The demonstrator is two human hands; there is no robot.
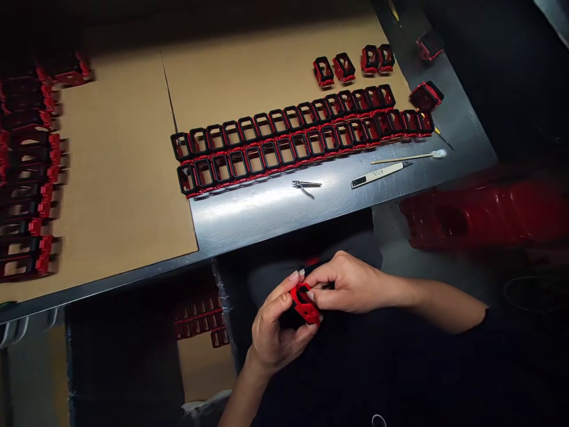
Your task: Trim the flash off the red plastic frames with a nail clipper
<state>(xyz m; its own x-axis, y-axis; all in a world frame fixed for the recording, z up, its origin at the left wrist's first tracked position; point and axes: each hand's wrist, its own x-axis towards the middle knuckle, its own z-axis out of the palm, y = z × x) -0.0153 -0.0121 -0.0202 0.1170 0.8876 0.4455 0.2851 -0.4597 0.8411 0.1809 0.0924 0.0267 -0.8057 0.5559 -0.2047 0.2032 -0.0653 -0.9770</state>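
Observation:
Over my lap, below the table edge, my left hand (278, 329) grips a small red and black plastic frame (306, 307) between thumb and fingers. My right hand (344, 284) meets its upper side, with thumb and forefinger pinched at the frame's opening. Whether anything small sits in that pinch is hidden. Similar red and black frames (284, 148) stand in two long rows on the table in front of me. On the metal surface nearest my hands lie small nippers (306, 187), a white-handled knife marked A55 (380, 175) and a cotton-tipped stick (409, 157).
Cardboard sheets (120, 166) cover much of the metal table (249, 219). More frames (26, 196) are stacked at the left, and several single ones (342, 66) stand at the back right. A red stool (480, 213) is at the right. Below the table, a box (207, 367) holds more frames.

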